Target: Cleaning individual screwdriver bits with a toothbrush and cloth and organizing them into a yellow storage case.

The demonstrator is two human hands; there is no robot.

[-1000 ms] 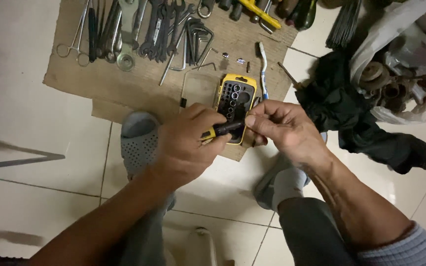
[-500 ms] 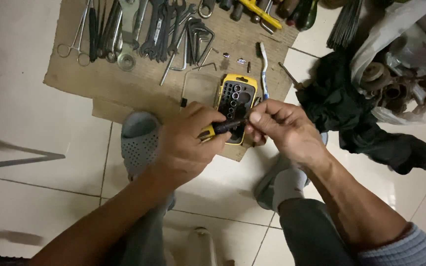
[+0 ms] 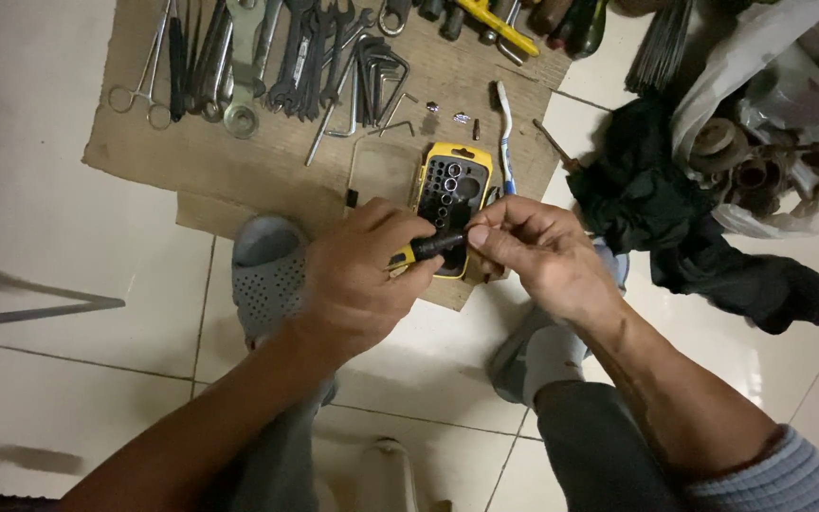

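Over the tiled floor (image 3: 68, 171), just above my knees, I hold a small black-and-yellow screwdriver handle (image 3: 421, 250) between both hands. My left hand (image 3: 357, 284) is curled around its yellow end, fingers folded tight, while my right hand (image 3: 537, 251) pinches the black tip with thumb and fingertips closed on it. Directly beyond the handle lies a yellow bit case (image 3: 452, 190), open, its dark tray showing round sockets, resting on a sheet of cardboard (image 3: 239, 171) spread on the floor. A toothbrush (image 3: 504, 137) lies just beside the case on its right. Farther up the cardboard sits a row of wrenches (image 3: 305, 57), hex keys (image 3: 376, 81) and forceps (image 3: 149, 71). A black cloth (image 3: 675, 209) is heaped to the right, near a white plastic bag (image 3: 760, 123) of metal parts. My grey sandals (image 3: 267, 275) flank the cardboard's near edge.
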